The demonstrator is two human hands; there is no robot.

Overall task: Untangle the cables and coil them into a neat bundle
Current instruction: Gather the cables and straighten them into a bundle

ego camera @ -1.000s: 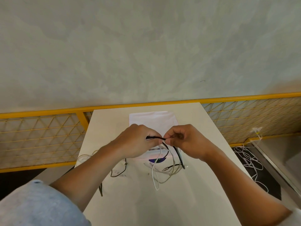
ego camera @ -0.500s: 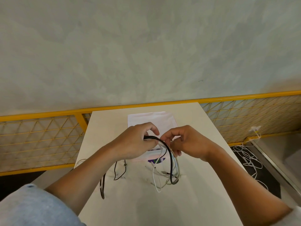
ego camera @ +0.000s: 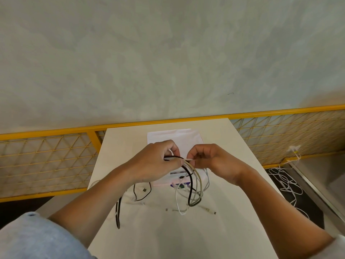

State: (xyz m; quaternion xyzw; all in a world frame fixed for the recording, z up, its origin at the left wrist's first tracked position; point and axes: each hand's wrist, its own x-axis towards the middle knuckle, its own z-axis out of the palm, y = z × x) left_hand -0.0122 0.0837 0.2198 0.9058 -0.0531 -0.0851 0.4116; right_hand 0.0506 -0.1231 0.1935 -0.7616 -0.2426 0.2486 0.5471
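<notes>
Black and white cables (ego camera: 192, 191), tangled loops, hanging

The person is wearing a short-sleeved top. The left sleeve (ego camera: 37, 238) is a soft, pale blue-grey cloth, loose on the arm, with a few gentle folds and a rounded hem that ends above the elbow. A small raised nub sits on its upper edge, but it is too small to tell what it is. Only a sliver of the right sleeve (ego camera: 339, 241) shows, low at the far right, and it looks paler, close to white. Below both sleeves the forearms are bare down to the wrists. The left hand (ego camera: 155, 163) and the right hand (ego camera: 214, 159) are bare as well.
</notes>
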